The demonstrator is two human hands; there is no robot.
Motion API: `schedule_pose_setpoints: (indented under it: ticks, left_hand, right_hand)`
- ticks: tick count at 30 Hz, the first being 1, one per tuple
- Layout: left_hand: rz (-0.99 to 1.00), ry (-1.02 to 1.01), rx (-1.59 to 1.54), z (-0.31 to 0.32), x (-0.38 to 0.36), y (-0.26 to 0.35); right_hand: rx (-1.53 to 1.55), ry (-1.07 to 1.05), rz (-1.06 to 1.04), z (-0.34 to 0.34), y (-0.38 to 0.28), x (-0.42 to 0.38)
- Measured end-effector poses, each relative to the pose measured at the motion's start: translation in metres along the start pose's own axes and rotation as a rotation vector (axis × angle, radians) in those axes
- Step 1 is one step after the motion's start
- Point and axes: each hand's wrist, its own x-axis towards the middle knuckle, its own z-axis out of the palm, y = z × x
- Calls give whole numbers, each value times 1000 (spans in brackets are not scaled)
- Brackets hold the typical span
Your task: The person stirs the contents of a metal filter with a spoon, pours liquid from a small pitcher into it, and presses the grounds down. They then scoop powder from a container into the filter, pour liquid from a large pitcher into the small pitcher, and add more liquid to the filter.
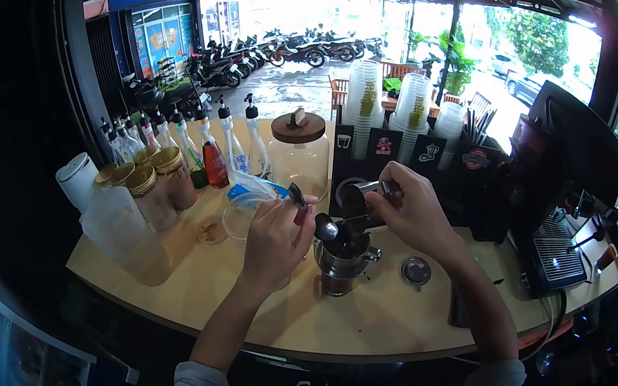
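My left hand (273, 241) is closed around a spoon (326, 228), whose shiny bowl hangs at the mouth of a metal pot (340, 263). Dark contents show inside the pot, which stands upright on the counter with a small handle on its right side. In my right hand (422, 214) is a small metal cup (358, 202), tilted over the pot with its mouth toward the left. A round metal lid (416, 270) lies to the right of the pot. Behind my left hand is a clear plastic container (237, 219), partly hidden.
A glass jar with a wooden lid (298, 127), pump bottles (215, 161) and gold-lidded jars (166, 160) line the left and back. Stacked plastic cups (365, 107) rise behind a black organizer (445, 168). An espresso machine (569, 204) occupies the right. A translucent pitcher (121, 227) stands left.
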Motion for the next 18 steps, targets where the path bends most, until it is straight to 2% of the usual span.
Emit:
schedule_pose_setpoints:
  ticks: [14, 18]
  left_hand:
    - [5, 21, -21, 4, -3, 0]
    - [-1, 6, -21, 2, -3, 2]
  right_hand:
    - [-71, 38, -18, -3, -1, 2]
    - [-120, -6, 51, -10, -7, 1]
